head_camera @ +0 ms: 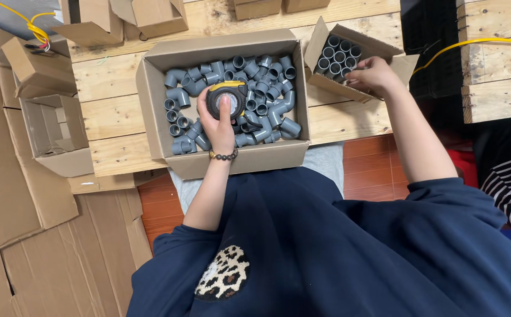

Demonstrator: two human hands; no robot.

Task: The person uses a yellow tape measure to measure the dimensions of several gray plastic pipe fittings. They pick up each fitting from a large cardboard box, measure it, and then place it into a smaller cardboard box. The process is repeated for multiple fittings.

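left hand [219,120]: gripping black-and-yellow tape measure [226,98] over big cardboard box of grey plastic elbow fittings [157,105], frame centre
right hand [373,75]: fingers curling onto small cardboard box of upright grey pipe couplings [397,58], upper right; closure unclear
tip: probably steadying small box before seating pieces flush

Pale plank worktop [120,111]; reddish floor [161,205], perhaps tiled; flattened cardboard [44,258].

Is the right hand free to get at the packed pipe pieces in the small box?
Probably yes. The right hand rests on the small box, whose flaps are open, right beside the upright pipe pieces. Nothing covers them, and that hand looks empty.
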